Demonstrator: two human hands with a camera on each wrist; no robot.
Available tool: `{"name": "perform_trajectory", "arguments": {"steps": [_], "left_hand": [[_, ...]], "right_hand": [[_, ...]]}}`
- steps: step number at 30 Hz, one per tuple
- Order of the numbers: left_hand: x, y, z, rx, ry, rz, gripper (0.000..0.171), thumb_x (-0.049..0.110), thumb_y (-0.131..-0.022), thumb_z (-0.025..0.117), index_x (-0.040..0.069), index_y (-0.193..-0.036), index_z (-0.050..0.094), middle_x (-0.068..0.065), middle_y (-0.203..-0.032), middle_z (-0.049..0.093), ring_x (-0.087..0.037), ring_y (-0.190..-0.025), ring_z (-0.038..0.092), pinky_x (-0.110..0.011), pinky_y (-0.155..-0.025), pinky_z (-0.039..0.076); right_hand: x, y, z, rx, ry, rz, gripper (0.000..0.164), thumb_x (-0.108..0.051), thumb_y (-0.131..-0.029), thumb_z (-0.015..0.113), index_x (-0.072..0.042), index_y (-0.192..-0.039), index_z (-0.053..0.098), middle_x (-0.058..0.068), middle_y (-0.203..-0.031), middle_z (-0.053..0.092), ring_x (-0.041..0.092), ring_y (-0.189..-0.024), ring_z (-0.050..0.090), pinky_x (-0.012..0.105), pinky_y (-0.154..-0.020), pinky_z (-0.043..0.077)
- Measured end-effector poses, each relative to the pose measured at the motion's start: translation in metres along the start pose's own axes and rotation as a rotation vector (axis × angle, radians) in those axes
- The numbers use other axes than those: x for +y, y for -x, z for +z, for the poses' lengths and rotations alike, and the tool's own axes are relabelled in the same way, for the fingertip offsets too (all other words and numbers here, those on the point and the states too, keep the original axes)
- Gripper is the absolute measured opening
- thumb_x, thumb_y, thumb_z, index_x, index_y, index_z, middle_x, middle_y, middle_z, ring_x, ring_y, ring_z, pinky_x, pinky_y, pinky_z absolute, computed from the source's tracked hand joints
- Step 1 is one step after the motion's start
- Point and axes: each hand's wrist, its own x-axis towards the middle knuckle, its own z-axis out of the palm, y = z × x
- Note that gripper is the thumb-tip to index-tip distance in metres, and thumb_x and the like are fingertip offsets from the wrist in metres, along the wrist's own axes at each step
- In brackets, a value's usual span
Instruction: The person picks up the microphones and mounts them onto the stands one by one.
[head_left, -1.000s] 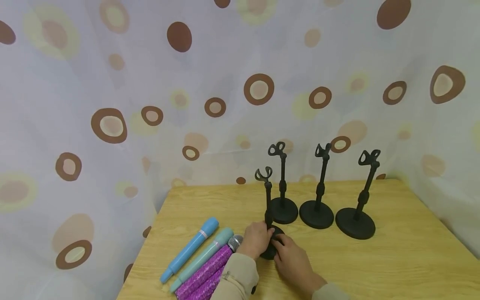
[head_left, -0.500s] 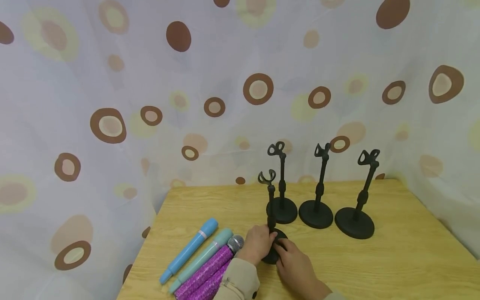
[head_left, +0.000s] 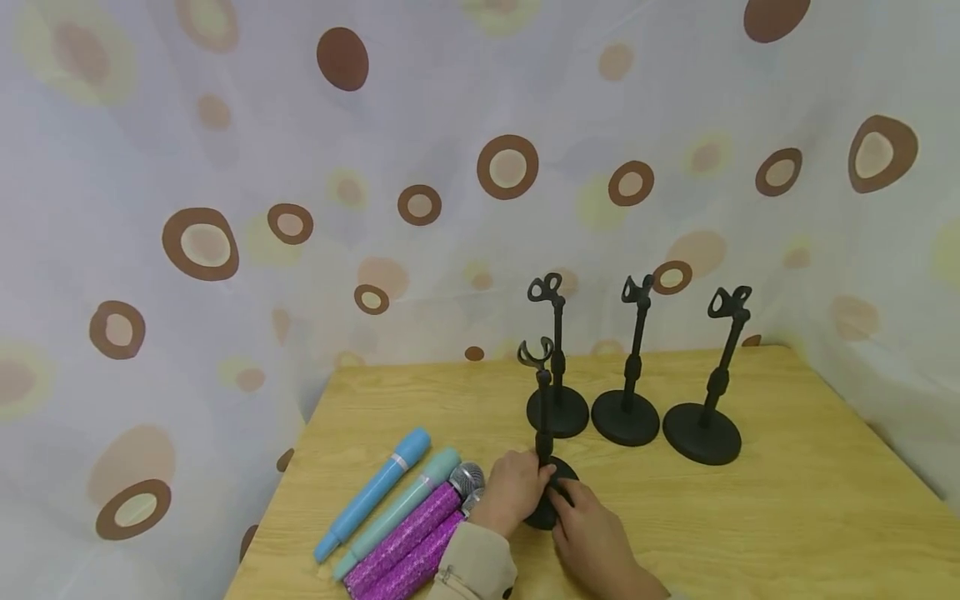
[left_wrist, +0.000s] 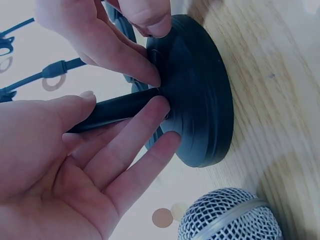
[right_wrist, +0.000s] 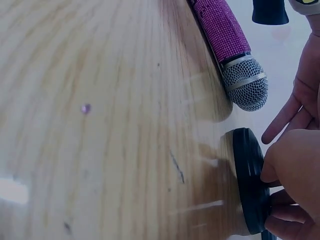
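Note:
A black desktop microphone stand [head_left: 544, 408] with a round base stands upright near the table's front, its forked clip empty. My left hand [head_left: 513, 492] holds the lower pole between thumb and fingers; in the left wrist view its fingertips reach the base [left_wrist: 200, 100]. On the other side, my right hand [head_left: 596, 537] grips the base with thumb and fingers, as the right wrist view shows. Left of the hands lie a blue microphone [head_left: 371, 496], a mint-green microphone [head_left: 397, 517] and two glittery purple microphones [head_left: 408, 537] with silver mesh heads, one partly behind the left sleeve.
Three more black stands with empty clips are lined up behind: one [head_left: 557, 408] just behind the held stand, another [head_left: 626, 417] in the middle, and a third [head_left: 702, 433] to the right. A spotted curtain [head_left: 450, 250] hangs behind the wooden table [head_left: 787, 500].
The held stand, with both hands on it, has shifted slightly right and toward me. The head view has tilted a little; the other stands and the microphones stay in place.

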Motion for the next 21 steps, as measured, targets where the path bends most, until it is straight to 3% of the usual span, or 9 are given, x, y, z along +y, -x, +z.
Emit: {"name": "perform_trajectory", "arguments": {"steps": [8,14,21], "left_hand": [[0.005,0.005,0.001,-0.001,0.015,0.035,0.023,0.029,-0.097,0.063,0.009,-0.087,0.068,-0.008,-0.076,0.071,-0.024,-0.07,0.07,-0.03,-0.057,0.053],[0.007,0.013,0.003,0.042,-0.01,0.101,0.02,0.027,-0.096,0.064,0.01,-0.087,0.068,-0.006,-0.075,0.072,-0.022,-0.071,0.07,-0.029,-0.059,0.053],[0.011,0.025,0.006,0.046,-0.021,0.1,0.022,0.03,-0.096,0.063,0.011,-0.086,0.066,-0.006,-0.071,0.071,-0.022,-0.063,0.069,-0.029,-0.051,0.05]], "right_hand": [[-0.003,0.008,-0.007,-0.028,-0.002,0.019,0.036,-0.011,-0.083,0.07,-0.001,-0.118,0.07,0.017,-0.123,0.062,0.031,-0.115,0.061,0.045,-0.086,0.059],[-0.005,0.016,-0.008,-0.044,-0.014,0.038,0.036,-0.012,-0.082,0.07,-0.003,-0.117,0.071,0.015,-0.122,0.062,0.031,-0.114,0.06,0.046,-0.083,0.059],[-0.008,0.027,-0.01,-0.035,0.007,0.029,0.036,-0.015,-0.08,0.072,-0.006,-0.115,0.072,0.012,-0.117,0.063,0.027,-0.108,0.061,0.041,-0.079,0.06]]}}
